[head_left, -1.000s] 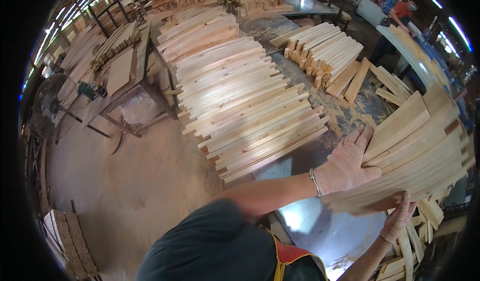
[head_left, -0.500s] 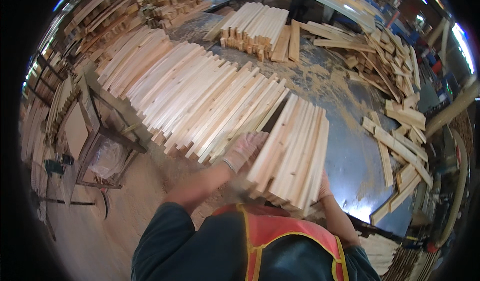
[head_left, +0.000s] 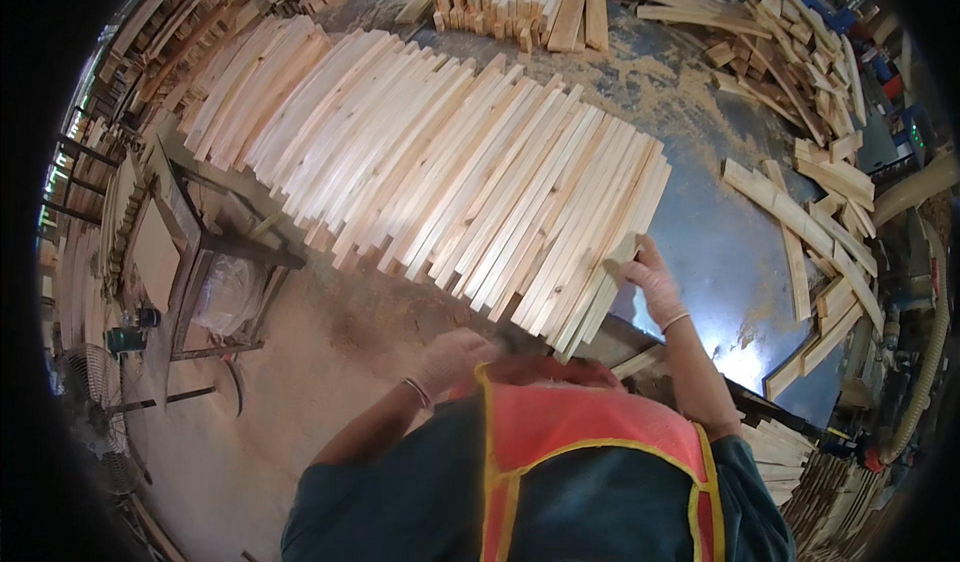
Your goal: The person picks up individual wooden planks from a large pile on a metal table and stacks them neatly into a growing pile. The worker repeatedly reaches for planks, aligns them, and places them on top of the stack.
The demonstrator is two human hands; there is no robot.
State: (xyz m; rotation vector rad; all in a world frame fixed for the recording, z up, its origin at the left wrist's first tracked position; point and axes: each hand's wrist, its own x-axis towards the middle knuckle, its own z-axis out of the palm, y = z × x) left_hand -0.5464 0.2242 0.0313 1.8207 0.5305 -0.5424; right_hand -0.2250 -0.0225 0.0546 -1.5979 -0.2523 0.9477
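Note:
A long row of pale wooden strips (head_left: 440, 172) lies side by side on the dark metal table, running from the far left to the near right. At its right end, my right hand (head_left: 655, 287), in a pale glove, rests against the outermost strip, thumb and fingers apart. It is not wrapped round any strip. My left hand (head_left: 452, 362), gloved too, hangs off the table's near side in front of the red apron (head_left: 570, 427). Its fingers stretch to the right with nothing visible in them, though they are slightly blurred. The strips' near ends are uneven.
Another stack of strips (head_left: 500, 2) stands at the back. Loose offcuts (head_left: 800, 202) are heaped along the right side of the table (head_left: 690, 192), with sawdust (head_left: 650, 72) strewn behind the row. A small stand (head_left: 240, 252) and a fan (head_left: 95, 392) are at left.
The bundle of strips between my hands has come down against the right end of the row. My left hand has let go and drawn back toward me; my right is now at the row's right edge.

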